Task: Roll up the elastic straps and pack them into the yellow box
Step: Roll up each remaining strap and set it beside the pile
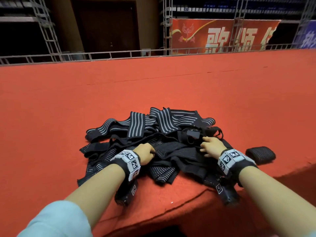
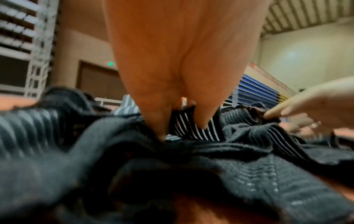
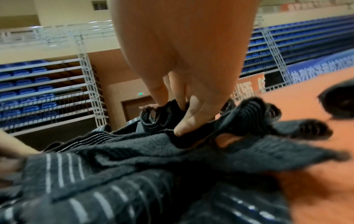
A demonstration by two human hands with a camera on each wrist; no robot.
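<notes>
A tangled pile of black elastic straps [image 1: 153, 132] with grey stripes lies on the red carpeted surface [image 1: 171, 86]. My left hand [image 1: 147, 153] is on the near left of the pile, fingers curled. In the left wrist view the left hand [image 2: 182, 128] pinches a fold of striped strap [image 2: 191, 128] between thumb and finger. My right hand [image 1: 210, 146] is on the near right of the pile. In the right wrist view the right hand [image 3: 172, 115] grips a bunched black strap [image 3: 162, 119]. One rolled strap [image 1: 260, 155] lies apart to the right. No yellow box is in view.
The red surface drops off at its front edge [image 1: 196, 195], close under my wrists, and steps down at the near right. A metal railing [image 1: 119, 54] runs along the far edge, with truss posts and a red banner [image 1: 222, 36] behind it.
</notes>
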